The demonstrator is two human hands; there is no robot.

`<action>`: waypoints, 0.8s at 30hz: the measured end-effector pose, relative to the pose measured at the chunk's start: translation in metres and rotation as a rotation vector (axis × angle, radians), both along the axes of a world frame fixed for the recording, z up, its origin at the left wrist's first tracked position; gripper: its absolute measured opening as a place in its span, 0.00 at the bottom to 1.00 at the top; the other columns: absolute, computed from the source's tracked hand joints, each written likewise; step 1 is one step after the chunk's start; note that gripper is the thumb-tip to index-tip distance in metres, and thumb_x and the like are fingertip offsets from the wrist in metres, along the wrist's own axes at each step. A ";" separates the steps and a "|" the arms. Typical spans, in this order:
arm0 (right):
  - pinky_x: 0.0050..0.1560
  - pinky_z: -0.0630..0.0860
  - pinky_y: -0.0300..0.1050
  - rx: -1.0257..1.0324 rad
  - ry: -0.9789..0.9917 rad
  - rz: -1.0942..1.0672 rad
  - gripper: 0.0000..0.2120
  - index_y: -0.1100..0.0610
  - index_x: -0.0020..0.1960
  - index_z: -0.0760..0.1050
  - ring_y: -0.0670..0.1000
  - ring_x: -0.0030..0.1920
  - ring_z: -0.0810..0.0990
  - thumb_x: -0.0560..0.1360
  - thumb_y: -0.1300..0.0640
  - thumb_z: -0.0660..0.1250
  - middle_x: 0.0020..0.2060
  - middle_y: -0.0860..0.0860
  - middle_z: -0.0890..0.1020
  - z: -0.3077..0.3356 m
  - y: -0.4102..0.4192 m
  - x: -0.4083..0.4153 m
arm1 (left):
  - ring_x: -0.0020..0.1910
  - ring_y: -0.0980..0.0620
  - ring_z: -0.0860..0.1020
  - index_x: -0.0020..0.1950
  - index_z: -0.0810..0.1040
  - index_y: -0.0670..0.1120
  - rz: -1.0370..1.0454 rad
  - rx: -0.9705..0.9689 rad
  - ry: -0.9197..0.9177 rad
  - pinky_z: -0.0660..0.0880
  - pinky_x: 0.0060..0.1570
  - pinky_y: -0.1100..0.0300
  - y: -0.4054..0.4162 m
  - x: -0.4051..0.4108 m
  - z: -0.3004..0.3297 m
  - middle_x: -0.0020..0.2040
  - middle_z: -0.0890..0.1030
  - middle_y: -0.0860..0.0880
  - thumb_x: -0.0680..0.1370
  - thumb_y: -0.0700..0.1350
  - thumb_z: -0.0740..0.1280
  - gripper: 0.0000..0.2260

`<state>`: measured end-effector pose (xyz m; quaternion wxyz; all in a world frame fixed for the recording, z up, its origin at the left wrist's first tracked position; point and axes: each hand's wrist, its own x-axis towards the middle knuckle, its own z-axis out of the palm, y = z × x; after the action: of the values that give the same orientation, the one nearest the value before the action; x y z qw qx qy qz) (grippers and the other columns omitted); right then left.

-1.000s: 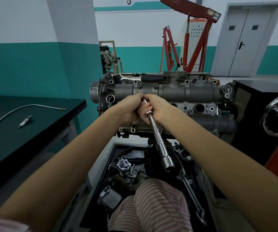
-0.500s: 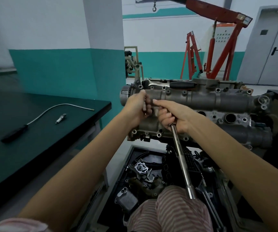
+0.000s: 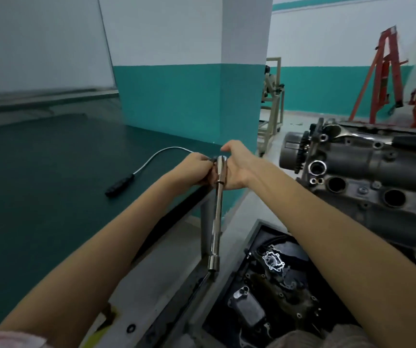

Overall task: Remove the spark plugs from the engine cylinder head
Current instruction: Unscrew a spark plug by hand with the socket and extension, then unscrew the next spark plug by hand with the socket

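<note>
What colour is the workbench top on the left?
Dark green; the workbench top shows plainly in the head view, the only one here.

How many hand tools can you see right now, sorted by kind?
Chrome socket wrench, held in both hands: 1
Flexible pickup tool with black handle, on the bench: 1
Spanner lying on the cylinder head: 1
Total: 3

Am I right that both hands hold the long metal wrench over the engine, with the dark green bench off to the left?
Not quite. The head view shows both hands holding the wrench over the edge of the green bench; the engine sits apart, to the right.
</note>
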<state>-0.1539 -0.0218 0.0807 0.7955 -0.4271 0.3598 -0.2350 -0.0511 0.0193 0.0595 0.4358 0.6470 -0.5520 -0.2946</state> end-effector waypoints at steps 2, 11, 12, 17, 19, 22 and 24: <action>0.31 0.65 0.41 0.027 0.018 0.029 0.15 0.60 0.35 0.62 0.50 0.27 0.67 0.77 0.56 0.48 0.26 0.54 0.68 -0.010 -0.012 0.030 | 0.23 0.54 0.65 0.33 0.69 0.40 0.082 0.046 -0.010 0.62 0.20 0.68 -0.012 0.034 -0.008 0.29 0.68 0.44 0.77 0.31 0.55 0.13; 0.21 0.69 0.32 0.010 0.031 -0.086 0.13 0.60 0.38 0.64 0.48 0.18 0.73 0.81 0.59 0.54 0.18 0.54 0.73 -0.068 -0.071 0.122 | 0.51 0.43 0.78 0.50 0.80 0.38 0.446 0.067 -0.341 0.69 0.45 0.58 -0.069 0.139 -0.058 0.48 0.81 0.40 0.76 0.42 0.65 0.09; 0.21 0.68 0.32 0.005 0.035 -0.089 0.13 0.60 0.38 0.64 0.48 0.16 0.73 0.81 0.59 0.54 0.19 0.55 0.73 -0.072 -0.075 0.127 | 0.53 0.43 0.77 0.53 0.80 0.38 0.477 0.056 -0.331 0.68 0.46 0.59 -0.075 0.143 -0.063 0.51 0.81 0.40 0.76 0.42 0.65 0.10; 0.22 0.69 0.37 0.033 0.104 -0.038 0.12 0.59 0.41 0.67 0.51 0.25 0.76 0.81 0.58 0.53 0.32 0.56 0.73 -0.086 -0.088 0.146 | 0.56 0.43 0.77 0.57 0.79 0.39 0.505 0.110 -0.352 0.70 0.52 0.58 -0.103 0.152 -0.075 0.55 0.81 0.41 0.77 0.42 0.64 0.12; 0.22 0.70 0.37 0.033 0.127 -0.002 0.12 0.59 0.41 0.67 0.51 0.29 0.74 0.81 0.58 0.53 0.32 0.55 0.73 -0.088 -0.091 0.152 | 0.58 0.44 0.76 0.58 0.79 0.40 0.468 0.137 -0.378 0.70 0.55 0.58 -0.110 0.152 -0.077 0.57 0.80 0.41 0.77 0.42 0.64 0.13; 0.25 0.69 0.38 0.036 0.157 0.036 0.12 0.58 0.40 0.67 0.49 0.27 0.74 0.81 0.58 0.53 0.30 0.53 0.73 -0.087 -0.095 0.156 | 0.58 0.46 0.76 0.60 0.78 0.41 0.413 0.124 -0.398 0.68 0.55 0.60 -0.114 0.152 -0.079 0.58 0.80 0.43 0.76 0.46 0.66 0.15; 0.22 0.69 0.35 0.049 0.173 0.059 0.11 0.59 0.40 0.68 0.48 0.22 0.75 0.80 0.59 0.54 0.30 0.53 0.73 -0.086 -0.096 0.153 | 0.57 0.47 0.77 0.59 0.79 0.41 0.406 0.117 -0.397 0.69 0.54 0.61 -0.114 0.155 -0.079 0.57 0.80 0.44 0.75 0.46 0.68 0.15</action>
<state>-0.0005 -0.1174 -0.0053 0.7782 -0.4366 0.4203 -0.1647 0.1035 -0.0946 -0.0193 0.3313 0.8133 -0.4677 -0.1002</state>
